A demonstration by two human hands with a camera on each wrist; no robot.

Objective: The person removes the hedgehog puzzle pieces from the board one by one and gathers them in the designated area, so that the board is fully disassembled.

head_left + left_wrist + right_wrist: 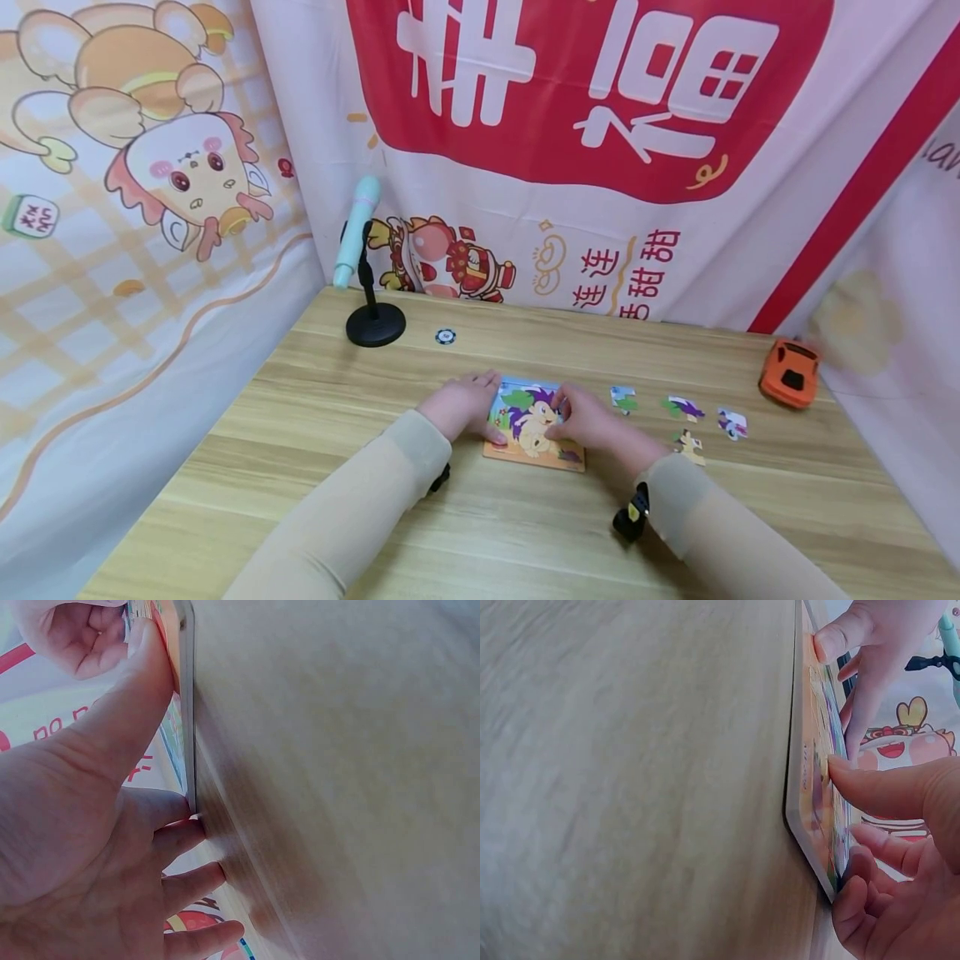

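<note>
A jigsaw puzzle (534,442) in a thin tray board, showing a cartoon animal with purple hair, lies between both hands. My left hand (467,406) is at its left side, thumb resting on the face. In the left wrist view, the fingers of that hand (82,825) spread straight along the edge and the table. My right hand (588,419) reaches over the right side with bent fingers. The right wrist view shows its thumb (870,784) against a slightly raised puzzle piece (825,768), the other fingers curled near the board's right edge and partly hiding it.
Several loose puzzle pieces (683,407) lie right of the board. An orange toy car (791,373) sits at the table's right edge. Behind, at left, a mint microphone (357,233) stands on a black stand (376,324), beside a round chip (446,336). Printed cloth hangs around the table.
</note>
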